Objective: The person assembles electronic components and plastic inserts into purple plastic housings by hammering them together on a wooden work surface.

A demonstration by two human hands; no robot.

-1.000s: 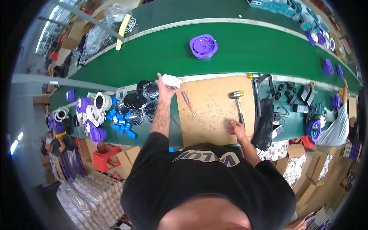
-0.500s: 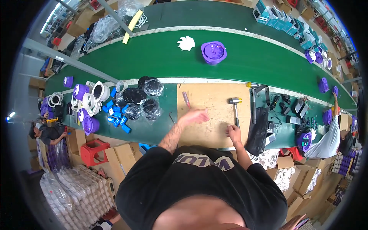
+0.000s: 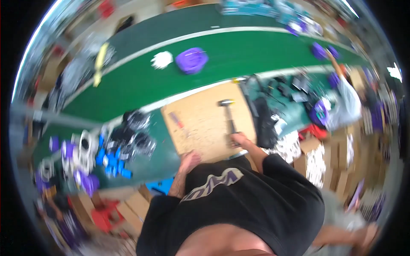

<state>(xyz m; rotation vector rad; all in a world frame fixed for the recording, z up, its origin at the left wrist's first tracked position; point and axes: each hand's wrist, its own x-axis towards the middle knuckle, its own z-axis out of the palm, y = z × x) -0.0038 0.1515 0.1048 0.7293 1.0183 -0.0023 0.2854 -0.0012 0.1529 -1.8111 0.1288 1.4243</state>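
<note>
At the near edge of the tan work board (image 3: 205, 115), my right hand (image 3: 240, 140) is curled around the lower end of a hammer's handle. The hammer (image 3: 227, 110) lies on the board, its black and yellow head pointing away from me. My left hand (image 3: 191, 159) is at the board's near left corner, close to my shirt; motion blur hides how its fingers are set. Farther up on the board lies a screwdriver (image 3: 176, 120) with a reddish handle, apart from both hands.
Black round parts in clear bags (image 3: 139, 141), blue pieces (image 3: 113, 162) and white rings (image 3: 84, 147) lie left. A black pouch (image 3: 264, 121) borders the board's right. Beyond, a purple housing (image 3: 191, 60) and white glove (image 3: 162, 60) rest on the green belt (image 3: 239, 51). A co-worker's arm (image 3: 335, 64) reaches in right.
My view has turned, so the bench now tilts and sits farther left. My left hand has drawn back from mid-board to its near corner. My right hand has come onto the hammer handle.
</note>
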